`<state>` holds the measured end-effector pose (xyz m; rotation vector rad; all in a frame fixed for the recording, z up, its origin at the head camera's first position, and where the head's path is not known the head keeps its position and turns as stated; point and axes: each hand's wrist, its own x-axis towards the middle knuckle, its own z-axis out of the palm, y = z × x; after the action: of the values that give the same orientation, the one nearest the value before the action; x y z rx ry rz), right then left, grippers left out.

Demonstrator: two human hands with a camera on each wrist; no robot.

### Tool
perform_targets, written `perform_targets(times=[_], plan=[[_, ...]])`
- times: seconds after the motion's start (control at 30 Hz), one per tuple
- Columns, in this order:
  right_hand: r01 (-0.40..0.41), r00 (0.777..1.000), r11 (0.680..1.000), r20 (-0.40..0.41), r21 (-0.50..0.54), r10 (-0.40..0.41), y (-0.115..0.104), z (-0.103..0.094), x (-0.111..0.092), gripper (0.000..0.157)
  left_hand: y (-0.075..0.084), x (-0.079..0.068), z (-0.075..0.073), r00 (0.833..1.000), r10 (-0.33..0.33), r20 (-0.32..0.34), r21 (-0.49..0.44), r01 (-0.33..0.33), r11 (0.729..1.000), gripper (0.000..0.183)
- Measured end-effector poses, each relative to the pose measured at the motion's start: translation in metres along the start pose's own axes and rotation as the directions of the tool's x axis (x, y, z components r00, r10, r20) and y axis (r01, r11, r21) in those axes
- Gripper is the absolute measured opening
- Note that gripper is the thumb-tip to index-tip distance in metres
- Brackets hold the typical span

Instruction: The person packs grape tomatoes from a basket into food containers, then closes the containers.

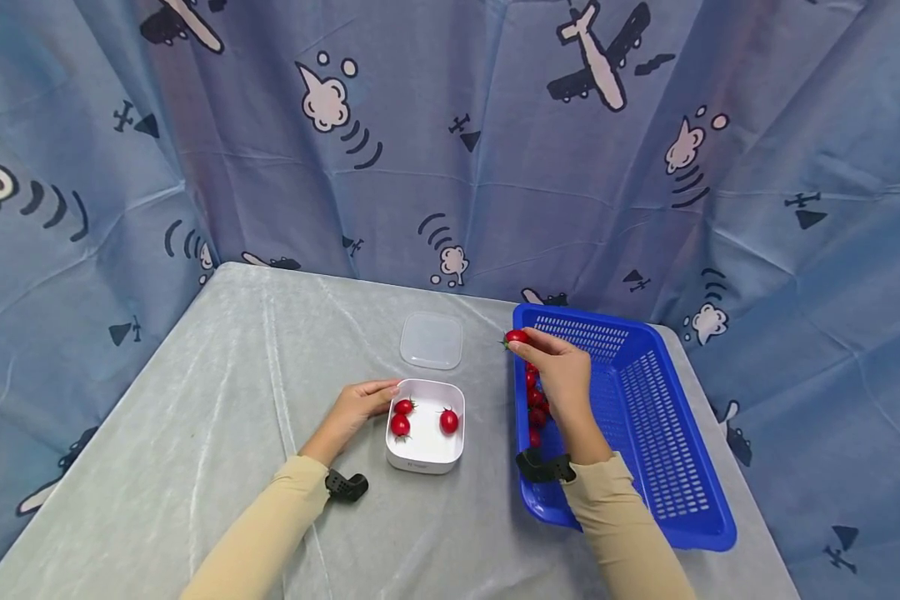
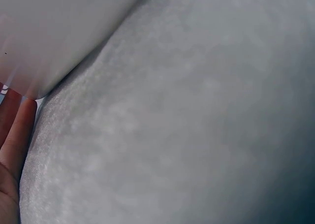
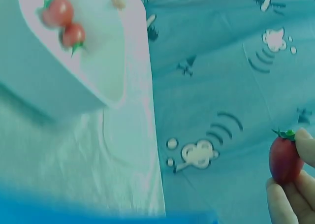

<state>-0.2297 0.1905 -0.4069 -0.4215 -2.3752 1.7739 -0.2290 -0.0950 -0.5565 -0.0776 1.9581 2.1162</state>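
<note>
My right hand [image 1: 566,375] pinches a red cherry tomato [image 3: 285,160] with a green stem above the left rim of the blue basket [image 1: 693,450]. More cherry tomatoes [image 1: 537,408] lie along that basket's left side, partly covered by the hand and wrist. A white square container [image 1: 425,458] stands left of the basket with three tomatoes inside, two [image 1: 401,425] at its left wall and one [image 1: 449,422] at the right. My left hand [image 1: 356,412] touches the container's upper left side with its fingers; in the left wrist view, straight fingers [image 2: 19,130] reach its wall.
A translucent square lid [image 1: 431,340] lies on the grey cloth-covered table [image 1: 232,400] behind the container. Beyond the table hangs a blue curtain [image 1: 405,158] with airplane prints. The basket stands near the table's right edge.
</note>
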Motion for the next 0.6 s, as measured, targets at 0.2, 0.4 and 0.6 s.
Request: perform_targets(times=[0.2,0.4,0.6], plan=[[0.003,0.999,1.0,0.05,0.01,-0.004,-0.005,0.018,-0.016,0.046,0.0,-0.001,0.0,1.0,-0.001,0.002,0.007,0.001,1.0,0.041],[0.033,0.995,0.999,0.09,0.04,-0.037,-0.011,0.031,-0.031,0.044,-0.001,0.001,-0.001,1.0,0.002,0.009,0.005,-0.002,1.0,0.043],[0.045,0.992,0.995,0.109,0.093,-0.055,-0.013,0.044,-0.04,0.041,-0.002,0.002,-0.003,1.0,-0.005,0.005,0.008,0.005,1.0,0.043]])
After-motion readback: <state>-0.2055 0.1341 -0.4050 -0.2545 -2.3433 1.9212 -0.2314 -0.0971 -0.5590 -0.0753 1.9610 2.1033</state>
